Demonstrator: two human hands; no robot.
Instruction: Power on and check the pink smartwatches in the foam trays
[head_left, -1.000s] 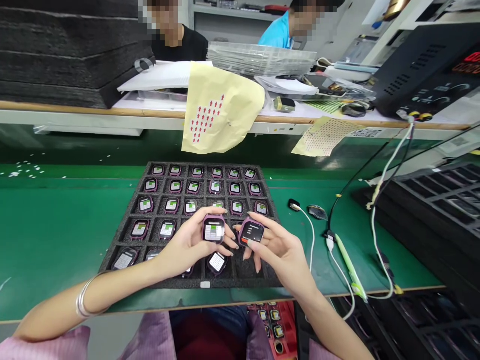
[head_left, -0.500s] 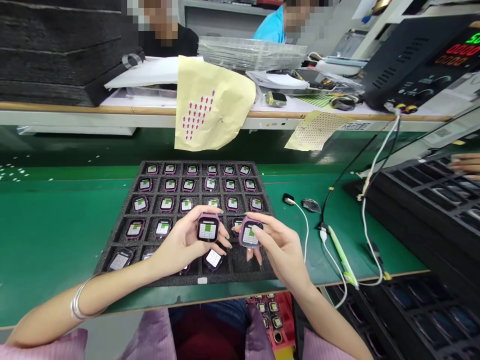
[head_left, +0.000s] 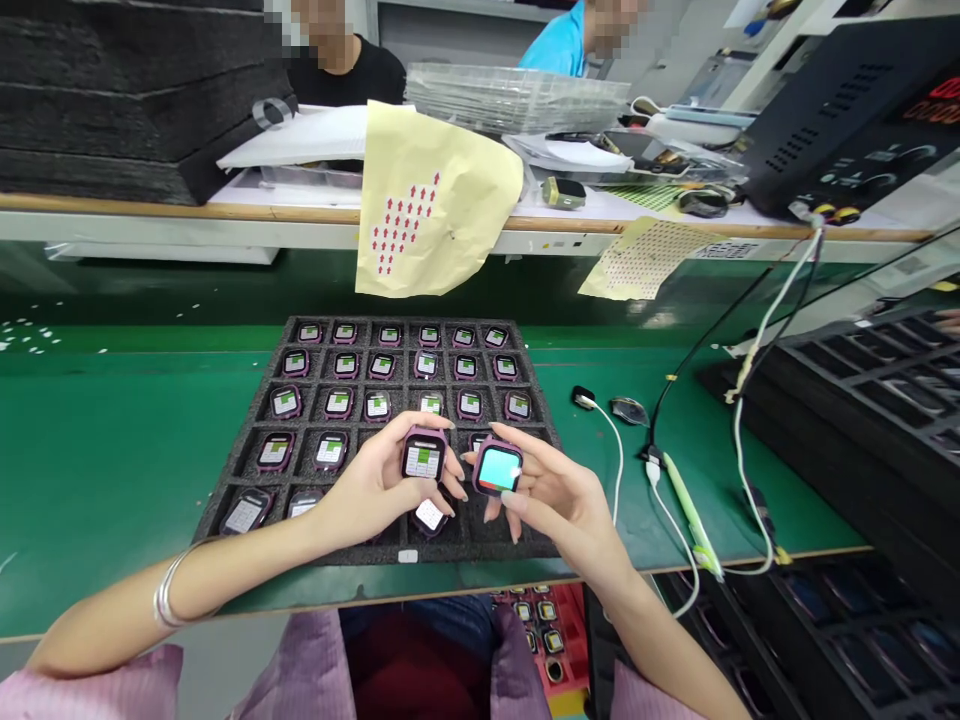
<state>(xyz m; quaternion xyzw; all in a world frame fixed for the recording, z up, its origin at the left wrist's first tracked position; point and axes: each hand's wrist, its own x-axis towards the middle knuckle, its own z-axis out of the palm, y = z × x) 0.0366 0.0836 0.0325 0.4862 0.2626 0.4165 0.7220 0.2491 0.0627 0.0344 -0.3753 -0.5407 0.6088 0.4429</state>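
My left hand [head_left: 371, 490] grips a purple smartwatch body [head_left: 424, 455] whose screen shows a green and white grid. Beside it my right hand [head_left: 551, 495] pinches a second purple watch body [head_left: 497, 468] with a teal screen and a red strip at its bottom. Both hands hover over the near edge of a black foam tray [head_left: 525, 545]. Several more lit watch bodies [head_left: 382, 365] sit in the tray's cells. One watch body [head_left: 430, 515] lies in the cell just below my left hand.
The tray rests on a green belt [head_left: 112, 450]. Right of it lie a charging cable [head_left: 611, 430], a green pen [head_left: 690, 515] and black grid trays [head_left: 892, 390]. A yellow sheet with red arrows [head_left: 431, 210] hangs from the far bench. Two other people sit behind it. A red bin [head_left: 551, 640] of watch bodies is below.
The right-hand watch's screen went from dark with text, to a grid, to plain teal with a red strip. Both hands stayed over the tray's near edge.
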